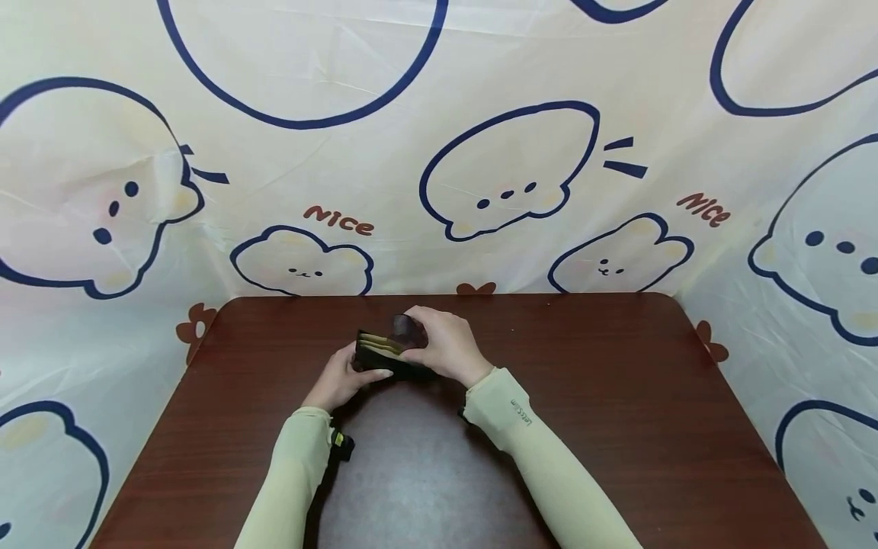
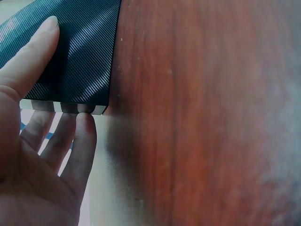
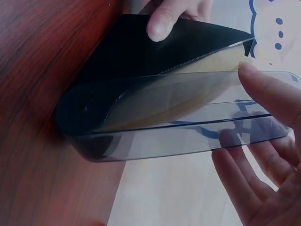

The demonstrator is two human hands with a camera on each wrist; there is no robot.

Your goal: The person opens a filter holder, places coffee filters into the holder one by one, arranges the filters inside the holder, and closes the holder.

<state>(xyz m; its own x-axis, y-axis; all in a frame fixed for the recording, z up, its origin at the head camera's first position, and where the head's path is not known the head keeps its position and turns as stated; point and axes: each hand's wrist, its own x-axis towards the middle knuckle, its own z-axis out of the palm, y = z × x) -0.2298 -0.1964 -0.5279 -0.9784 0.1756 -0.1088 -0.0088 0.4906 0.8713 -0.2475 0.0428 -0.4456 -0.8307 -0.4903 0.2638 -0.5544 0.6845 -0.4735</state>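
Observation:
A black box [image 1: 413, 371] with a finely ribbed side stands near the middle of the table, its smoky see-through lid [image 3: 164, 145] tilted open on a hinge at one end. Pale yellowish dividers [image 1: 379, 342] show in a row inside. My left hand [image 1: 341, 379] grips the box at its left end, thumb lying flat on the ribbed side [image 2: 84, 52] and fingers against the adjoining edge. With thumb and fingers on opposite faces, my right hand [image 1: 449, 347] pinches the raised lid. In the right wrist view the lid covers part of the pale contents.
The dark brown wooden table [image 1: 604, 427] has rounded far corners. A cream cloth [image 1: 507, 69] printed with blue cartoon outlines hangs behind it and along both sides. A small black strap-on device [image 1: 341, 445] sits at the left sleeve cuff.

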